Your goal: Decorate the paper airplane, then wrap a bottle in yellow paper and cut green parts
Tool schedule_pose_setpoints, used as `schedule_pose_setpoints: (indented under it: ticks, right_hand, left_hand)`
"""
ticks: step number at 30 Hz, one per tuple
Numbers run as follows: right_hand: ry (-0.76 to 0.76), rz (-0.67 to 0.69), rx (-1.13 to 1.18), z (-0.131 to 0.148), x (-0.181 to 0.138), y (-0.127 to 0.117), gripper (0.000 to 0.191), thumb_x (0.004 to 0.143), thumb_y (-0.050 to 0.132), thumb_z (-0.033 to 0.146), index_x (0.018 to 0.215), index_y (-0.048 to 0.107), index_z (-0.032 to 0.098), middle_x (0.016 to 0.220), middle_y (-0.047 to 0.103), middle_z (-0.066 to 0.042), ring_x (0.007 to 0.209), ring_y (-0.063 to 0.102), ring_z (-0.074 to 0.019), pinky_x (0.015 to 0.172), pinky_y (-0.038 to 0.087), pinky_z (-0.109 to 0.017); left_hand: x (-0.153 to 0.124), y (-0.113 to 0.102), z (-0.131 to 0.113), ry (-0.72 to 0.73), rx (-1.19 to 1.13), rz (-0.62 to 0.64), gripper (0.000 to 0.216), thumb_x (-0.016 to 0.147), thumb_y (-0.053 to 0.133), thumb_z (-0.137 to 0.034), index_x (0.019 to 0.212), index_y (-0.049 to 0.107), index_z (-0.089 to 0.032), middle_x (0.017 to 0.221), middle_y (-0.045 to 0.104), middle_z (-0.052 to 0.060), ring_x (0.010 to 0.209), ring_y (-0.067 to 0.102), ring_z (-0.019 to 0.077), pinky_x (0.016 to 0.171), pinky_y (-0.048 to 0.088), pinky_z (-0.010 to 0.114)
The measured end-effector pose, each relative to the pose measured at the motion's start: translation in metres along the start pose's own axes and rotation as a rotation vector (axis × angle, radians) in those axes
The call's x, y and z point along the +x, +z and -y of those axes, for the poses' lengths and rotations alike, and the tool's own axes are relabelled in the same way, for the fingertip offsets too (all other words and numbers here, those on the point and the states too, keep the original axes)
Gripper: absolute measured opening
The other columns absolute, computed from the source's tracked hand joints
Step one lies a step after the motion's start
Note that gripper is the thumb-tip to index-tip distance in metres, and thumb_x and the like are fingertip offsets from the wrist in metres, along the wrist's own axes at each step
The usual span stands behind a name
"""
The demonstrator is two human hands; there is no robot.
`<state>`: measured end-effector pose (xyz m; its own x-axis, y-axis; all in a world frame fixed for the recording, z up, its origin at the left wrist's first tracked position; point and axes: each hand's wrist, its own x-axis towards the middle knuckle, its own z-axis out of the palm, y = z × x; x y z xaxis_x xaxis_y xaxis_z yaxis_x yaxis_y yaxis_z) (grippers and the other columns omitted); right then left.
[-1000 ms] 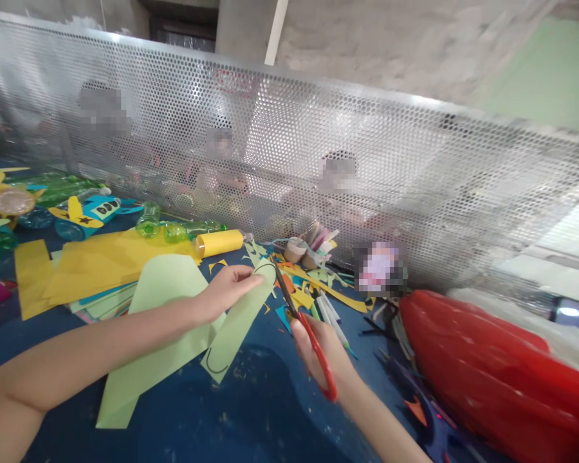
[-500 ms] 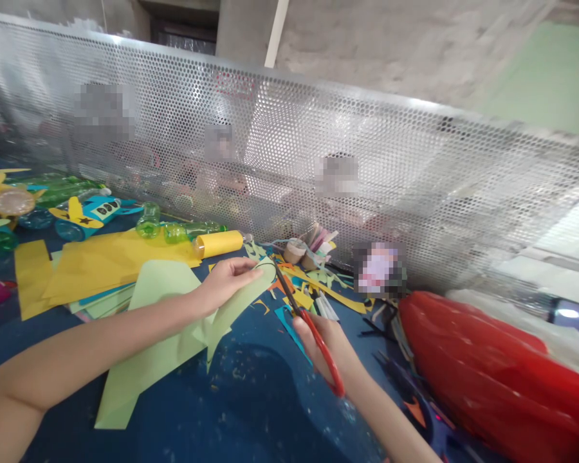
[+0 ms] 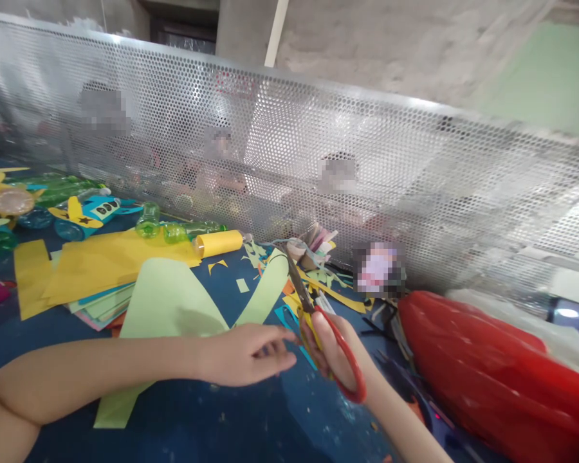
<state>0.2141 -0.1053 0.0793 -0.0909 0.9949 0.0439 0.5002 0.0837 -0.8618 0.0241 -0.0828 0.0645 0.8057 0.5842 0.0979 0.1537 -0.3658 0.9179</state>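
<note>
My right hand (image 3: 330,347) grips a pair of scissors (image 3: 299,280) with red and yellow handles, its blades pointing up and away. Beside the blades is the rounded end of a light green paper piece (image 3: 265,289), which has a dark curved line near its tip. Another broad arm of light green paper (image 3: 166,299) spreads to the left, partly under my left forearm. My left hand (image 3: 255,354) is off the paper's tip, fingers loosely stretched toward my right hand, with nothing visible in them. Whether its fingertips touch my right hand, I cannot tell.
Yellow paper sheets (image 3: 110,260), a yellow-wrapped bottle (image 3: 219,243) and green plastic bottles (image 3: 148,220) lie at the back left, near a blue-and-yellow plane (image 3: 99,212). A perforated metal screen (image 3: 280,141) stands behind, people beyond it. A red plastic bag (image 3: 492,360) lies right.
My left hand has let go of the green paper's rounded tip and moved down and right, toward my right hand. The scissors have shifted slightly right and the paper strip has swung upright.
</note>
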Motion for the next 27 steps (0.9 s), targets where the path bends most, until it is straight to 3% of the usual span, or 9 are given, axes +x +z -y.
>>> schedule_pose_setpoints:
  ticks: [4, 8, 12, 15, 21, 27]
  right_hand:
    - [-0.055, 0.000, 0.146, 0.001, -0.004, 0.006, 0.057, 0.078, 0.028, 0.076, 0.059, 0.039, 0.024, 0.035, 0.033, 0.008, 0.028, 0.034, -0.0090, 0.031, 0.031, -0.022]
    - [-0.035, -0.061, 0.266, -0.003, -0.001, 0.012, 0.059, 0.079, 0.019, 0.077, 0.060, 0.038, 0.024, 0.034, 0.030, 0.008, 0.026, 0.028, -0.0078, 0.028, 0.029, -0.021]
    - [-0.040, -0.072, 0.308, -0.003, -0.002, 0.016, 0.058, 0.080, 0.022, 0.076, 0.061, 0.039, 0.024, 0.035, 0.031, 0.009, 0.027, 0.029, -0.0074, 0.028, 0.030, -0.020]
    - [-0.014, -0.101, 0.303, -0.002, -0.003, 0.020, 0.058, 0.082, 0.020, 0.074, 0.061, 0.039, 0.023, 0.034, 0.031, 0.009, 0.026, 0.029, -0.0075, 0.028, 0.030, -0.019]
    - [0.005, -0.075, 0.419, -0.008, -0.003, 0.034, 0.059, 0.079, 0.025, 0.077, 0.060, 0.040, 0.023, 0.033, 0.031, 0.010, 0.025, 0.027, -0.0066, 0.026, 0.029, -0.019]
    - [-0.030, 0.000, 0.317, -0.008, -0.009, 0.049, 0.058, 0.084, 0.020, 0.073, 0.060, 0.038, 0.023, 0.036, 0.033, 0.008, 0.028, 0.032, -0.0078, 0.029, 0.032, -0.020]
  left_hand:
    - [-0.001, 0.004, -0.001, -0.056, -0.150, 0.046, 0.040, 0.092, 0.039, -0.045, 0.121, 0.043, -0.018, 0.089, 0.058, 0.007, 0.076, 0.058, 0.0166, 0.066, 0.048, 0.029]
    - [0.002, 0.000, -0.002, -0.106, -0.199, -0.057, 0.037, 0.092, 0.039, -0.047, 0.116, 0.042, -0.018, 0.080, 0.053, 0.003, 0.073, 0.055, 0.0161, 0.069, 0.047, 0.031]
    - [0.009, -0.003, 0.006, -0.049, -0.324, -0.209, 0.053, 0.092, 0.041, -0.045, 0.137, 0.021, -0.026, 0.102, 0.047, 0.006, 0.075, 0.056, 0.0139, 0.073, 0.048, 0.033]
    - [0.014, -0.005, 0.015, 0.006, -0.380, -0.273, 0.057, 0.091, 0.042, -0.045, 0.139, 0.015, -0.031, 0.115, 0.041, 0.009, 0.080, 0.057, 0.0148, 0.074, 0.049, 0.035]
    - [0.011, -0.012, 0.020, 0.239, -0.395, -0.294, 0.041, 0.090, 0.048, -0.043, 0.125, 0.033, -0.029, 0.132, 0.036, 0.010, 0.093, 0.055, 0.0174, 0.081, 0.046, 0.035]
    - [0.006, -0.020, 0.018, 0.156, -0.346, -0.237, 0.047, 0.082, 0.052, -0.058, 0.110, 0.048, -0.022, 0.096, 0.053, 0.005, 0.088, 0.050, 0.0189, 0.086, 0.041, 0.036]
